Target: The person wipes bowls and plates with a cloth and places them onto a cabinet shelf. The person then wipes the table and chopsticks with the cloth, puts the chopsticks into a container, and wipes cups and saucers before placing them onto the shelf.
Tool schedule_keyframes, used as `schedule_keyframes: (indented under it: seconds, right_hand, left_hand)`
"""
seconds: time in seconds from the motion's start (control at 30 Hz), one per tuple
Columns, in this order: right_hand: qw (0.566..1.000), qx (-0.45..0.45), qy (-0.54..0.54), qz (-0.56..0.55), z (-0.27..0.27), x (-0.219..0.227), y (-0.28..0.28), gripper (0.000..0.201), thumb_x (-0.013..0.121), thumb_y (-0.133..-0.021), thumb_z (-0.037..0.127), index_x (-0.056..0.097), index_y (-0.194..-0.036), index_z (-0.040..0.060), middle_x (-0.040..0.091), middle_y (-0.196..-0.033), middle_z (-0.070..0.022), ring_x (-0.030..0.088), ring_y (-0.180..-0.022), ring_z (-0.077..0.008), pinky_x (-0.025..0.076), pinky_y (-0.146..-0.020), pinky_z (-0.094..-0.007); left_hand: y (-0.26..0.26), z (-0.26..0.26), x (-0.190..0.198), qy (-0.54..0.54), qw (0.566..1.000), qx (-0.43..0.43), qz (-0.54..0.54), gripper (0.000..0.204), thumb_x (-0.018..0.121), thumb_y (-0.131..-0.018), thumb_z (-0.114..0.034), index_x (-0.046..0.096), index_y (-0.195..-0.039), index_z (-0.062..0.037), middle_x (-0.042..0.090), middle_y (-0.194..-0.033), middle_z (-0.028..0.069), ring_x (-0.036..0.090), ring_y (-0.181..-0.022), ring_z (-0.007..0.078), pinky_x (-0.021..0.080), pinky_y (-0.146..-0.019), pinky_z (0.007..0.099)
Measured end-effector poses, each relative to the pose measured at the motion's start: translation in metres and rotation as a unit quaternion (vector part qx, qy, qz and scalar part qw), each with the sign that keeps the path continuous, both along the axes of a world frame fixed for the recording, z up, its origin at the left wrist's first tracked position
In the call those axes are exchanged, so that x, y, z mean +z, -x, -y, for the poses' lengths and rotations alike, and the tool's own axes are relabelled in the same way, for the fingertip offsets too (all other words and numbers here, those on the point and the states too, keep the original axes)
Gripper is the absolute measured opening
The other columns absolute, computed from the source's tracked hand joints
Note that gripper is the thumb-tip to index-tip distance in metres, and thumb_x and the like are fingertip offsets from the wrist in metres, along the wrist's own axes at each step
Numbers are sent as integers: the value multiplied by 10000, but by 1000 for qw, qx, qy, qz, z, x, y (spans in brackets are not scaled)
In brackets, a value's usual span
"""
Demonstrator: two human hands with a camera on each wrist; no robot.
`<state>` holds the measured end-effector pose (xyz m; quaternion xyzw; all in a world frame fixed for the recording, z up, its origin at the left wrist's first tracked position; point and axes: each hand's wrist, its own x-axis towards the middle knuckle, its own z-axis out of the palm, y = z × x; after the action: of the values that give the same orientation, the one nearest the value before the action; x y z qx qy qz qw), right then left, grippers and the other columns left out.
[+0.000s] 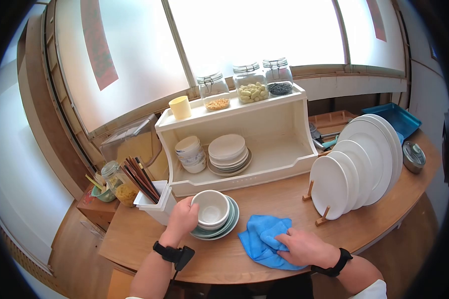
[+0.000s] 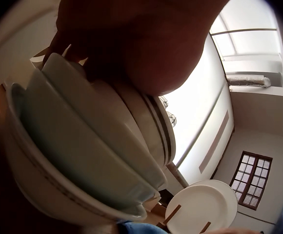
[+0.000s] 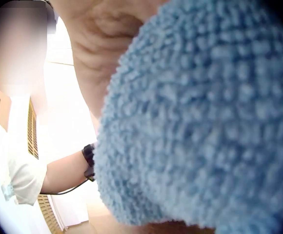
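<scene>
My left hand (image 1: 184, 215) grips the left rim of a small white bowl (image 1: 213, 207) that sits at the top of a stack. Green-tinged dishes (image 1: 232, 223) show beneath it on the table. From the left wrist, the stacked bowls (image 2: 83, 136) appear close up, tilted in that view, with the hand dark above them. To the right, a crumpled blue cloth (image 1: 262, 236) lies on the tabletop, and my right hand (image 1: 307, 246) pinches its right side between thumb and fingers. The same towelling cloth (image 3: 200, 117) fills most of the right wrist view.
Behind stands a cream shelf (image 1: 234, 185) with bowls (image 1: 190, 155) and plates (image 1: 228, 149) inside, glass jars (image 1: 250, 82) and a yellow cup (image 1: 180, 107) on top. A white chopstick holder (image 1: 159, 202) is at left. White plates (image 1: 329, 187) stand in a wooden rack (image 1: 323, 217) at right.
</scene>
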<state>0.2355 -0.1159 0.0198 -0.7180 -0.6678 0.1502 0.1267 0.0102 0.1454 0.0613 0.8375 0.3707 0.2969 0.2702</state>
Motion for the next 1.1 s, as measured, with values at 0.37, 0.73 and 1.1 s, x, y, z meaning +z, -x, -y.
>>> schedule_keyframes:
  seconds: [0.37,0.73,1.1]
  right_hand:
    - [831,-71,-278,-476,-27,45,8,468,694,-899,203,537,-1293,7,661,-1088,-116,629,-998,-185,500,-876,-329]
    - [782,104,-254,-559,-63,32,60,516,735,-846,71,540,-1322,26,628,-1229,-78,581,-1132,-141,460,-997,-307]
    - [800,153,-449,-368,-24,65,83,438,737,-799,130,610,-1195,-7,669,-1114,-185,667,-1001,-318,531,-869,-365]
  left_hand:
    - [3,23,8,-219,971,-26,90,326,473,-903,-108,563,-1184,31,626,-1158,233,555,-1167,410,445,-987,450]
    - [5,162,32,-419,880,-126,184,429,706,-855,-288,525,-1168,-56,563,-1099,162,611,-926,340,515,-766,415]
    - [37,180,-3,-280,900,-210,259,450,689,-835,-137,483,-1220,-29,476,-1314,233,511,-1191,465,446,-1012,535]
